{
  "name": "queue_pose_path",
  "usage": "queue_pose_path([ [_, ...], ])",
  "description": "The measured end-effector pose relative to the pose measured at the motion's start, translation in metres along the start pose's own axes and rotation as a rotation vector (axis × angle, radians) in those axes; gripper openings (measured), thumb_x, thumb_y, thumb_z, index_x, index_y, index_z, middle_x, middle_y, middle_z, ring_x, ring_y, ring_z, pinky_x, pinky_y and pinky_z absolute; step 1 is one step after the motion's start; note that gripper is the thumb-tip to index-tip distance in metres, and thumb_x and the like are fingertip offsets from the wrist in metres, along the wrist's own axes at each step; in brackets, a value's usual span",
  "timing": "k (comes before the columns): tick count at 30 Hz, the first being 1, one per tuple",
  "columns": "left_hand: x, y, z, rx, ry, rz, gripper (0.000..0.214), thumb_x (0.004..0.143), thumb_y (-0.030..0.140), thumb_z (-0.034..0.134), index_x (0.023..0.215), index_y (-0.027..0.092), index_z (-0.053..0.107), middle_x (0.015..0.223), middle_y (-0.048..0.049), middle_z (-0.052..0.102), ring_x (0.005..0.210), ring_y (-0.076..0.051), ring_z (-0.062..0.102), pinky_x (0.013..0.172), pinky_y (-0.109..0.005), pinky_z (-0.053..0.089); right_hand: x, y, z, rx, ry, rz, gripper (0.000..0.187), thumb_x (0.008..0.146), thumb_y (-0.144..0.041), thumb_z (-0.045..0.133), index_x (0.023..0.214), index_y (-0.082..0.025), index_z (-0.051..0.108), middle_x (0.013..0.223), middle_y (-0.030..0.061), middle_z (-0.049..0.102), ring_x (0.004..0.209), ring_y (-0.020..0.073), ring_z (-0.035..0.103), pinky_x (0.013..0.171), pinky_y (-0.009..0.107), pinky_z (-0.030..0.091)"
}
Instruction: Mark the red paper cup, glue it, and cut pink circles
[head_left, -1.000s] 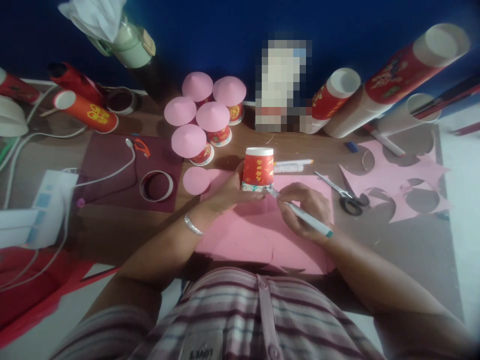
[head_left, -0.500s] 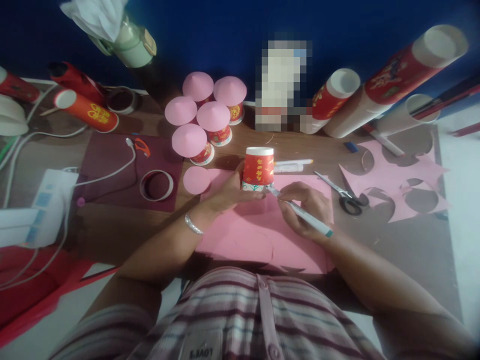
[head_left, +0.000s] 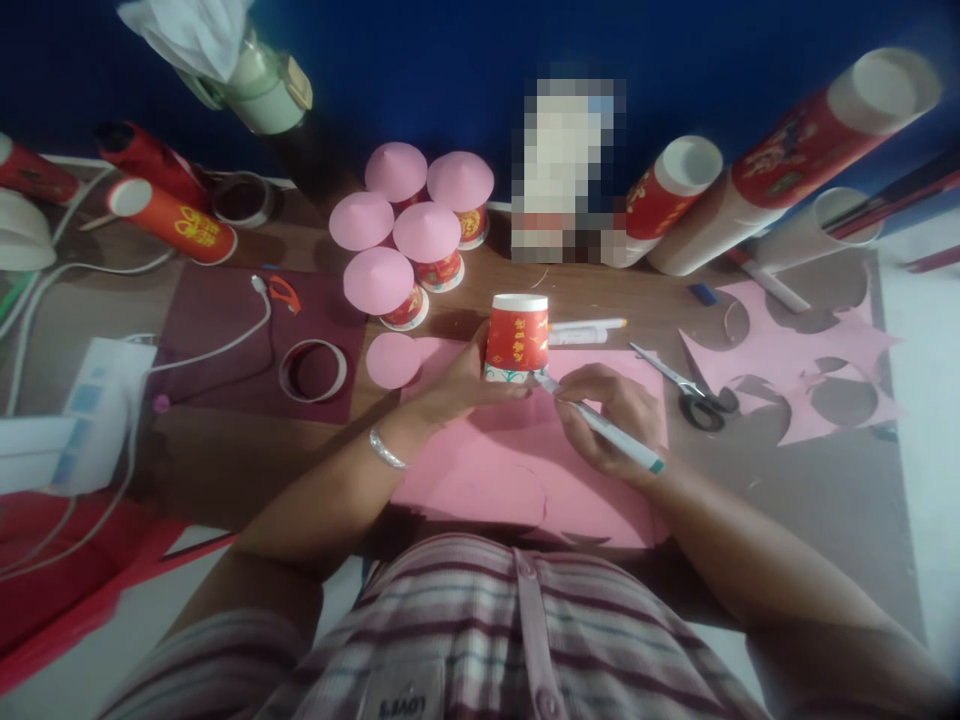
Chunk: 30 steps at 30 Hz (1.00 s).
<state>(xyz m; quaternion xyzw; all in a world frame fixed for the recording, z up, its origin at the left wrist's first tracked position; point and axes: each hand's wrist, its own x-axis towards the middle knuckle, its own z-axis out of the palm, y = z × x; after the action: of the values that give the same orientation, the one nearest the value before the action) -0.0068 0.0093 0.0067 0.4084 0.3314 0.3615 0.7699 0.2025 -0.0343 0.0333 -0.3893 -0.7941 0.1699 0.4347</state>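
Note:
My left hand (head_left: pixel 465 385) is closed around the left and lower side of a red paper cup (head_left: pixel 517 335) with gold lettering. A white band with green curved marks (head_left: pixel 504 375) runs along the cup's lower edge. In my right hand (head_left: pixel 611 415) is a white marker pen (head_left: pixel 619 440) with a green end, its tip at the band's right side. Under both hands lies pink paper (head_left: pixel 480 470) with a faint curved line. A pink paper disc (head_left: pixel 394 360) rests left of my left hand. Beyond it stand several red cups topped with pink paper cones (head_left: pixel 379 280).
Scissors (head_left: pixel 686 390) and cut pink scraps (head_left: pixel 780 340) lie on the right. More pens (head_left: pixel 585 330) are behind the cup. Red cardboard tubes (head_left: pixel 795 150) stand at the back right. On the left are a tape roll (head_left: pixel 341 372), a white cable (head_left: pixel 217 358) and a power strip (head_left: pixel 101 410).
Hardly anything differs. Both hands keep the same hold, and the pen tip stays at the cup's lower right edge; the cup may have turned very slightly.

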Motion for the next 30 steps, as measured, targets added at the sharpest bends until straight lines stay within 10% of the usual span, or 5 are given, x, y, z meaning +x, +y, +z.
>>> queue_pose_path([
  [30, -0.0009, 0.0017, 0.0, 0.124, 0.01, -0.031, 0.069, 0.065, 0.038, 0.096, 0.121, 0.021, 0.057, 0.116, -0.0084, 0.068, 0.106, -0.025, 0.065, 0.095, -0.042, 0.05, 0.0034, 0.0025, 0.0043, 0.038, 0.004, -0.06, 0.012, 0.093, -0.016, 0.063, 0.103, -0.023, 0.061, 0.084, 0.0035, 0.076, 0.075, 0.0167, 0.076, 0.065, 0.028, 0.062],
])
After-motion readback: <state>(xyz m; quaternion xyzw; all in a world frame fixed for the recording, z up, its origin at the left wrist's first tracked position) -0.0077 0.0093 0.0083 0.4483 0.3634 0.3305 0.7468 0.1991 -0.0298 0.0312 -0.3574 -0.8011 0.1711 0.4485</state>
